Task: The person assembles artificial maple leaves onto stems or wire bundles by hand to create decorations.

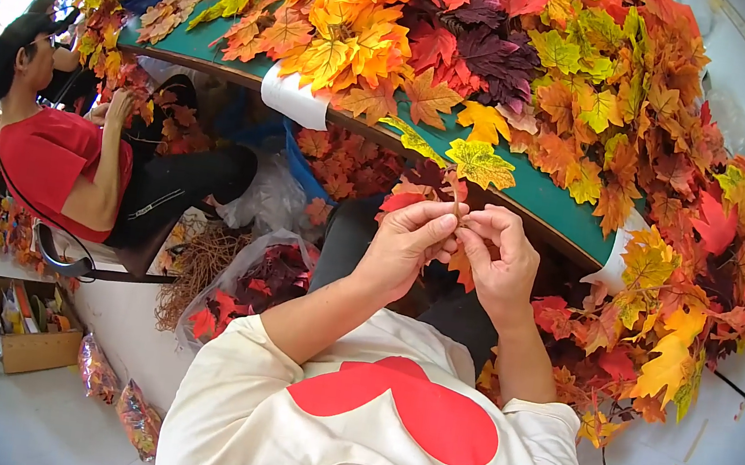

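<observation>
Just in front of my body, both hands meet fingertip to fingertip at the near edge of a green table [547,192]. My left hand [403,248] pinches the thin brown stem [456,193] of an artificial leaf spray between thumb and forefinger. Beside it, my right hand [502,261] is closed in a pinch at the stem's lower end; what exactly its fingertips hold is hidden. Above the fingers a yellow-green maple leaf [480,163] stands out, with another speckled leaf [413,140] to its left. Orange and red leaves show around and below my hands.
Heaped artificial maple leaves [352,32] cover the table and hang off its right end. Below sit a blue container [299,164] of orange leaves, a clear bag [212,291] of dark red ones and brown stems [201,271]. At left, a person in red [48,157] sits handling leaves.
</observation>
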Demonstrator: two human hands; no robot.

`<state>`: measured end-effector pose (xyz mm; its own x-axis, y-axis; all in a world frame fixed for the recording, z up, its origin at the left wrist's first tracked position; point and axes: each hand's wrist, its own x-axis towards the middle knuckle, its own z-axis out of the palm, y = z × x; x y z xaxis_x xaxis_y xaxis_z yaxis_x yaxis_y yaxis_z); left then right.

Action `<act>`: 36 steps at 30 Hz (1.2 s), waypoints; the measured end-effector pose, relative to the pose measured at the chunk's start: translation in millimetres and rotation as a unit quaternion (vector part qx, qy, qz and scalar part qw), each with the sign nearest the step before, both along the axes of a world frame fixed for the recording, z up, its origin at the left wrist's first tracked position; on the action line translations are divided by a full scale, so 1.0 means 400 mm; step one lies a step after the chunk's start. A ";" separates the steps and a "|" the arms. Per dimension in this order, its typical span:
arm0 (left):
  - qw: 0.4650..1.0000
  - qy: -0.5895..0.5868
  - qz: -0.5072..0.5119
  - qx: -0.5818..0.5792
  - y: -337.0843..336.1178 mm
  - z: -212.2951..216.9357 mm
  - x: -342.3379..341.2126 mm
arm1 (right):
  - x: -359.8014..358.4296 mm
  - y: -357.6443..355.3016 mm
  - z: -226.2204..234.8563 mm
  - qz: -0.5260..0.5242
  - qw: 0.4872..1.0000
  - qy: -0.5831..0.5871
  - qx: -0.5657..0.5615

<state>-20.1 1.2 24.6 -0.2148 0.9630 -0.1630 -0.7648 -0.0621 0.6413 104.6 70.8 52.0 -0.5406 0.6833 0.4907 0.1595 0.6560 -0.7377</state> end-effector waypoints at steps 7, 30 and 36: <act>0.999 0.021 0.025 0.015 0.001 -0.005 0.006 | 0.000 -0.006 0.001 -0.007 1.000 0.000 -0.017; 0.977 0.193 0.078 0.043 0.004 -0.017 0.000 | -0.005 -0.007 0.021 0.002 1.000 -0.010 -0.027; 0.888 0.435 0.127 0.083 -0.016 -0.023 -0.014 | -0.012 -0.014 0.008 0.015 0.995 -0.021 -0.095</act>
<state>-25.6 -5.2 15.3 -0.4036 0.8609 0.3099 0.0670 -0.3100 0.9484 99.9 65.1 55.1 -0.5800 0.7447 0.3301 0.1753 0.5098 -0.8422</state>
